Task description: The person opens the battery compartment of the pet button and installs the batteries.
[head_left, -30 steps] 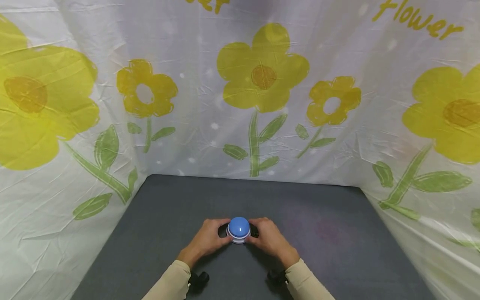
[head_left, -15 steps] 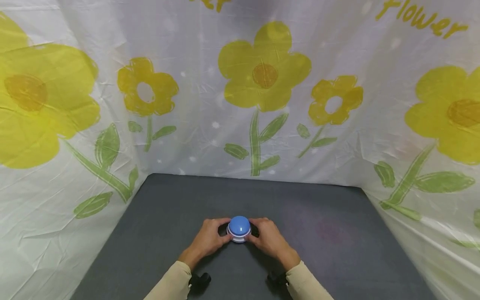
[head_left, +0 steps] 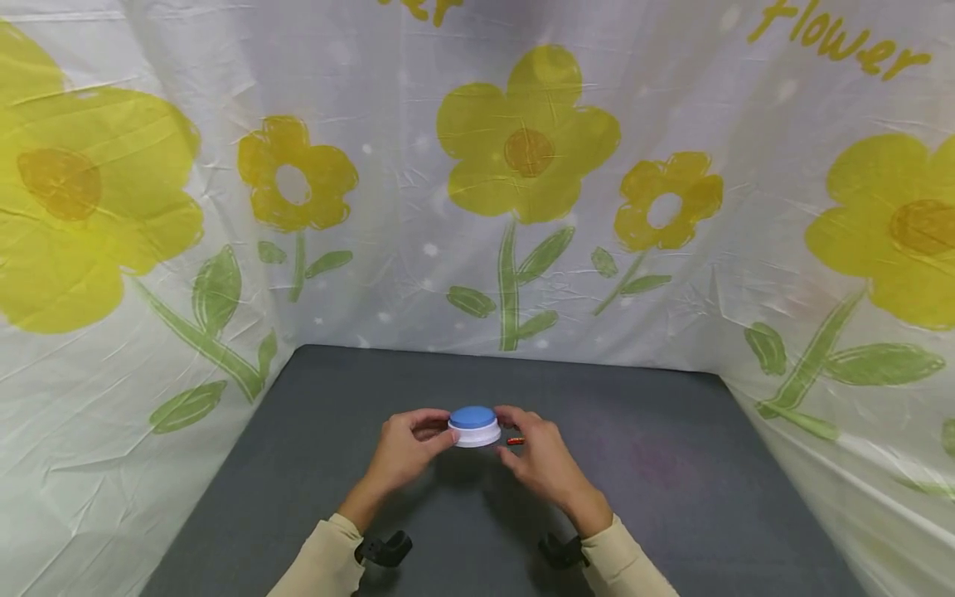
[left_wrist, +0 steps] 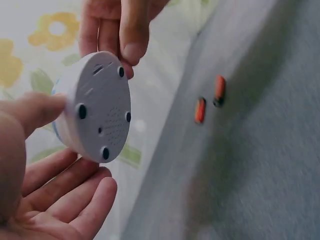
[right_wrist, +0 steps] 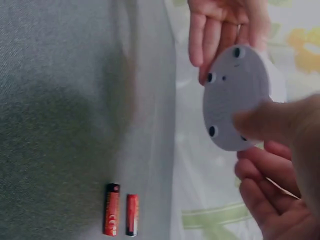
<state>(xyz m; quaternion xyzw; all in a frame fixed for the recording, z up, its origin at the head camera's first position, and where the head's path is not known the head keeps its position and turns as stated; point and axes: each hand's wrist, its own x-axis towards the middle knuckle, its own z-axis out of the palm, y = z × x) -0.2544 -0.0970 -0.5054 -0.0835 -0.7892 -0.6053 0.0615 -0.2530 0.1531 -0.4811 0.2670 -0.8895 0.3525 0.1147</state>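
Observation:
A round push button [head_left: 473, 426] with a blue top and a white base is held up off the table, tilted so the white side faces the person. My left hand [head_left: 403, 452] grips its left rim between thumb and fingers. My right hand [head_left: 548, 460] is at the other side, fingertips at the rim and thumb apart from it. In the left wrist view, the button's underside [left_wrist: 102, 110] shows black round feet, small holes and a slot. Two red-and-black batteries, one [right_wrist: 112, 210] thicker-looking than the other [right_wrist: 132, 215], lie on the table below.
A dark grey table [head_left: 477, 531] spreads under both hands. White cloth walls [head_left: 373, 274] with painted yellow flowers enclose its back and sides. Black devices [head_left: 385, 549] are strapped at both wrists.
Both hands have raised the button off the table and tilted it. My right thumb has come away from the base. A red battery shows now beside the right hand.

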